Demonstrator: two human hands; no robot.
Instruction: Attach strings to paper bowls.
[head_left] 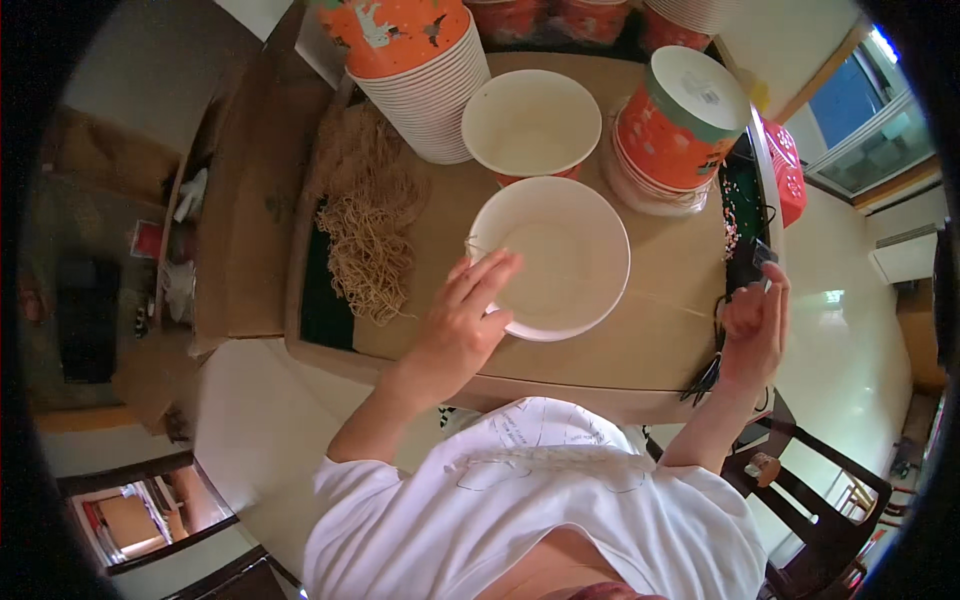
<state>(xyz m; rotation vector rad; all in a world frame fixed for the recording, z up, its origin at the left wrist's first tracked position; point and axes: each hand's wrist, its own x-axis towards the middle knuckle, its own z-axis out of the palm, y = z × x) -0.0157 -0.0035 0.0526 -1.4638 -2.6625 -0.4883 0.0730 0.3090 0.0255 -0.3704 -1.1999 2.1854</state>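
A large paper bucket, white inside, stands at the middle of the tabletop with its mouth facing up. My left hand is at its left rim, fingers and thumb closed together over the edge. A short pale strand of string shows at the rim beside those fingers. Out at the table's right edge, my right hand has its fingers mostly folded, with fingertips at a small dark object whose kind I cannot make out. Left of the bucket lies a loose bundle of tan strings.
Behind the bucket stands another open paper bucket. A tall nested stack of orange-patterned buckets leans at the back left. An upturned orange bucket stands back right. Black cable hangs near the right edge; a dark chair is at right.
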